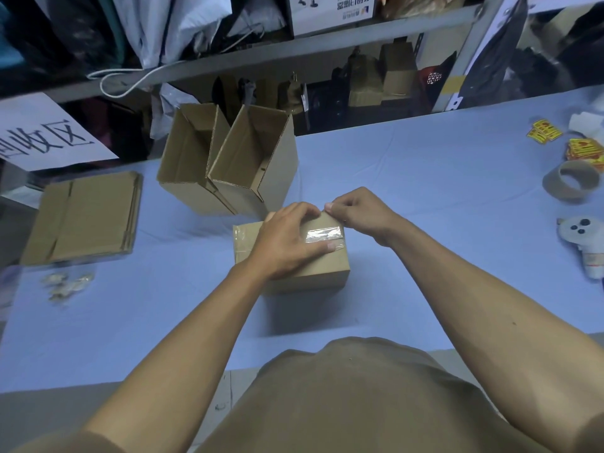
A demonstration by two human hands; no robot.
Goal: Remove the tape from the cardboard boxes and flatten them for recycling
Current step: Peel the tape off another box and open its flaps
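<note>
Directly ahead on the tabletop (425, 197) sits the sealed cardboard box (313, 273), its clear tape (323, 233) running left to right. The left hand (287, 243) presses flat on top; the right hand (356, 212), nearer the strip's end, pinches at the far-right corner.

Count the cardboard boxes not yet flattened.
3: one taped box under both hands at table centre, and two open boxes side by side behind it. The flattened stack lies left; shelf boxes excluded.
</note>
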